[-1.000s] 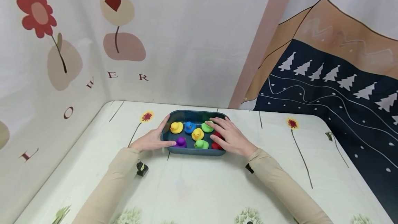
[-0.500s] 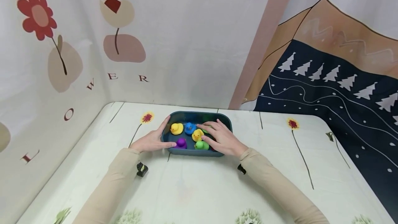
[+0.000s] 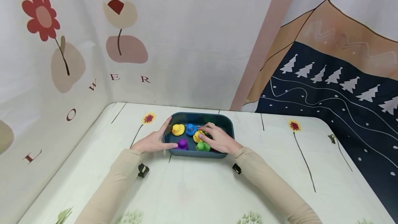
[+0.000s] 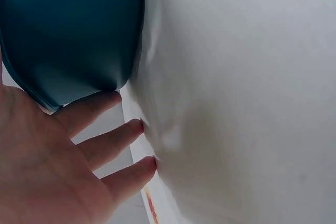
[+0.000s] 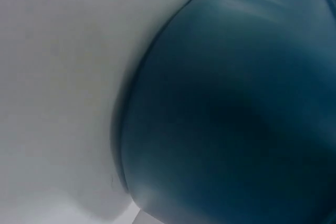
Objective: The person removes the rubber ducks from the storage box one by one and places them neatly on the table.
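A dark teal plastic bin stands on the table with small rubber ducks inside. My left hand grips the bin's left end, thumb over the near rim beside a purple duck. The left wrist view shows the fingers against the outer wall. Over the right half of the bin is my right hand, its fingertips at a yellow duck in the middle and a gap between thumb and forefinger. A blue duck, a green duck and another yellow duck lie around it. Ducks under the right hand are mostly hidden.
A white cloth printed with flowers covers the table. Close behind the bin rises a white fabric backdrop, with a dark tree-patterned fabric to the right. The right wrist view is filled mainly by the bin's outer wall.
My right hand has moved left across the bin from its right end to the middle yellow duck, its fingers drawing closer together. My left hand has stayed on the bin.
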